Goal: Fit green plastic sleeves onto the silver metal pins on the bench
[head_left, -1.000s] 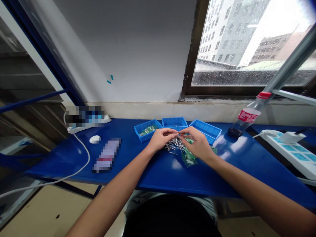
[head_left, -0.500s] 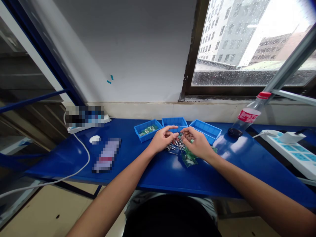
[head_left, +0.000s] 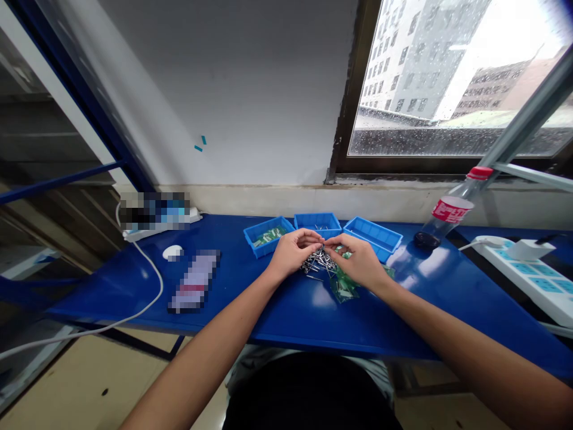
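Observation:
My left hand (head_left: 298, 252) and my right hand (head_left: 353, 257) meet fingertip to fingertip above a pile of small silvery metal pieces (head_left: 320, 260). Both are closed in a pinch, and whatever lies between the fingertips is too small to make out. Green plastic packets (head_left: 344, 286) lie under and beside my right hand. Behind the hands stand three blue bins: the left bin (head_left: 257, 249) holds green packets, the middle bin (head_left: 317, 218) has a few small metal pieces, and the right bin (head_left: 380, 239) is partly hidden by my right hand.
On the right stand a cola bottle (head_left: 451, 209) and a white power strip (head_left: 528, 275). To the left lie a blurred phone-like object (head_left: 194, 283), a white mouse-like item (head_left: 172, 253) and a white cable (head_left: 156, 275). The blue table (head_left: 286, 331) ends close to my body.
The fingertips of my two hands have come together; the thumb and fingers of my right hand have closed and shifted slightly left. The pile and bins look the same.

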### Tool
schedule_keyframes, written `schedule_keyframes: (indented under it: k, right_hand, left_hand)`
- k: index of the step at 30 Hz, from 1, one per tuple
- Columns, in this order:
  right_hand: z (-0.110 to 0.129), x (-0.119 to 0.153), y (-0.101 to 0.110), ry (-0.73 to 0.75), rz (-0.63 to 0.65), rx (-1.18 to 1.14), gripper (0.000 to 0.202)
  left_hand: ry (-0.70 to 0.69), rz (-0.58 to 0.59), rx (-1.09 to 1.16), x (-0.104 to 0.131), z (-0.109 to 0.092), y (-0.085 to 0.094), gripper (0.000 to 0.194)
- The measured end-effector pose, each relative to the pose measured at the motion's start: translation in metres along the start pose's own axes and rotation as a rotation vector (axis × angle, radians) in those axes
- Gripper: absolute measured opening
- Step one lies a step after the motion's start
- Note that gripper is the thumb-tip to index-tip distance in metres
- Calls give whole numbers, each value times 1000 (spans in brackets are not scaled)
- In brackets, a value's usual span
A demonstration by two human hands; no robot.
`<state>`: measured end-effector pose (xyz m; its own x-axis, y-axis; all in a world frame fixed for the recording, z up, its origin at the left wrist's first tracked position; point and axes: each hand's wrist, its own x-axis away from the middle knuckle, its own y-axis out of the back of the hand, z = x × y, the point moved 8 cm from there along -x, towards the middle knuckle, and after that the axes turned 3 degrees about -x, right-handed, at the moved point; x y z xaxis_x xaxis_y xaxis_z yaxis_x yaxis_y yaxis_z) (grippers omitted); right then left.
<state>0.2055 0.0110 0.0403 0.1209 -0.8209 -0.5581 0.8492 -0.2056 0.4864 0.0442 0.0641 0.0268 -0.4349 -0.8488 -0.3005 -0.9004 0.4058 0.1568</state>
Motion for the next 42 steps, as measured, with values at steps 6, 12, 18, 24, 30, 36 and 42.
schedule_keyframes:
  k: [6, 12, 18, 24, 30, 36, 42]
  right_hand:
    - [0, -1, 1, -77, 2, -66, 22]
    - [-1, 0, -2, -117, 39, -23, 12]
    - [1, 0, 0, -86, 32, -30, 3]
    - [4, -1, 1, -37, 48, 17, 12]
    - [2, 0, -5, -32, 79, 16, 11]
    - [6, 0, -5, -46, 81, 8, 16]
    - [10, -1, -2, -24, 73, 47, 19]
  left_hand:
    - [-64, 34, -187, 4, -9, -4, 18]
    - [-117, 103, -338, 8, -14, -12, 25]
    - [-145, 71, -369, 6, -18, -9, 27]
    - [-68, -32, -125, 1, -12, 5, 31]
    - [9, 18, 85, 0, -6, 0, 41]
    - [18, 40, 119, -1, -5, -1, 48]
    - [-10, -35, 53, -2, -8, 6, 42]
